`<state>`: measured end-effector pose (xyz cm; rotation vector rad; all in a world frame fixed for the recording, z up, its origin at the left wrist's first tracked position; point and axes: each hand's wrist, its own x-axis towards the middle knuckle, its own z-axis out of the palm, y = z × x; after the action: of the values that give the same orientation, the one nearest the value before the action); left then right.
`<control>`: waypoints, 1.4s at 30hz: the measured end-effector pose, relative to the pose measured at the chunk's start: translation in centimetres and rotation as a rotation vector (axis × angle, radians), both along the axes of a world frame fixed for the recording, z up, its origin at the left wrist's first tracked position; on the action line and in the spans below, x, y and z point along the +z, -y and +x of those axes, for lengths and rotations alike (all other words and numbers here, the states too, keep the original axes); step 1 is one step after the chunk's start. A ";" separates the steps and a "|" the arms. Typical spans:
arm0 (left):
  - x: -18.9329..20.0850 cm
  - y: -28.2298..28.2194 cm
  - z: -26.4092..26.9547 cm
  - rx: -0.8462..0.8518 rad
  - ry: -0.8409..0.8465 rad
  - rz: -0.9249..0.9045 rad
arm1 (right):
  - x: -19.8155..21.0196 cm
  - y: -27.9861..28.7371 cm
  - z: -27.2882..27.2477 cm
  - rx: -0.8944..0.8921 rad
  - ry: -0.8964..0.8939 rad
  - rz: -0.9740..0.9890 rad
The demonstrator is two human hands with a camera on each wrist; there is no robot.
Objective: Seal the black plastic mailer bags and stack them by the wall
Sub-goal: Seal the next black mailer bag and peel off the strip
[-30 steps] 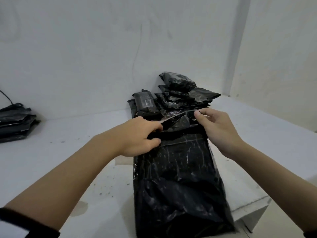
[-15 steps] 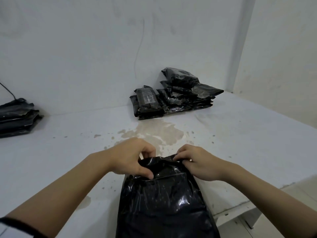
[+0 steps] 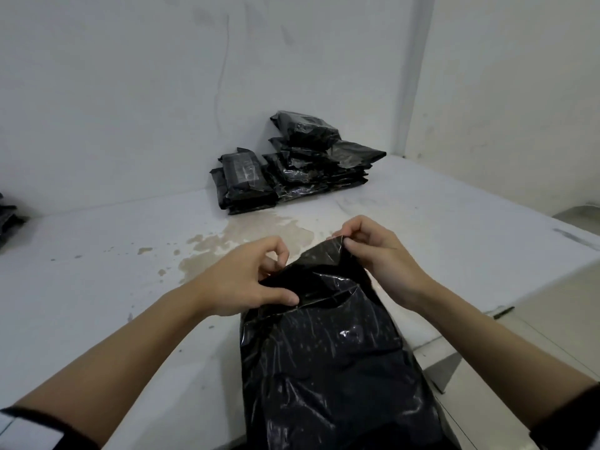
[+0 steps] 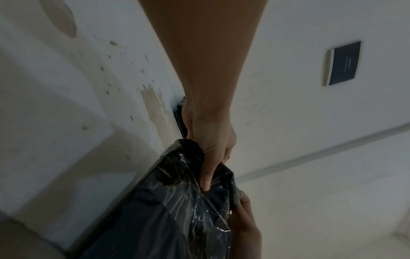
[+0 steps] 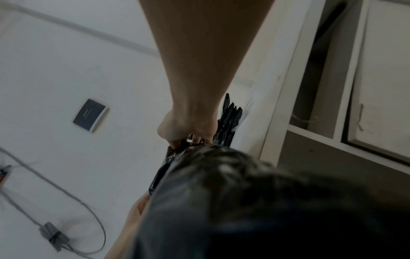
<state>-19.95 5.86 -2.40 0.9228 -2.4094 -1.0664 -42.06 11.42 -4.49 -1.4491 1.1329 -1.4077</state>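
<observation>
Since before, we are lifting the flap (image 3: pixel 328 258) higher: our right hand (image 3: pixel 376 254) pinching it at one o'clock, left hand (image 3: pixel 246 280) gripping the glossy, crinkled mailer bag (image 3: pixel 331 368).

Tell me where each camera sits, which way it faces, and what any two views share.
Head: worn on the head, facing forward and down at the white table, the mailer bag and the stack by the wall; both forearms show, left hand and right hand gripping the bag.
Left wrist: looks along the left forearm at the bag's top.
Right wrist: looks along the right forearm at the pinched flap.
Both wrist views share a dark wall plaque.
</observation>
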 end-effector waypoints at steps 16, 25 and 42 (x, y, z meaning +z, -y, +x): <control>0.8 -2.0 -7.7 -0.190 0.260 -0.501 | -2.0 -7.2 -5.3 -0.351 -0.166 -0.025; 1.6 -3.2 -5.7 -0.095 -0.016 -0.391 | 0.0 -7.8 -5.5 -0.357 -0.509 -0.133; 3.1 -1.2 -4.9 0.187 -0.054 -0.676 | 2.2 -5.2 -5.1 -0.572 -0.616 -0.276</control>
<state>-24.82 7.10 0.70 0.8274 -2.3244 -0.1687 -47.18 16.66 -2.29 -1.9290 1.9143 -1.5821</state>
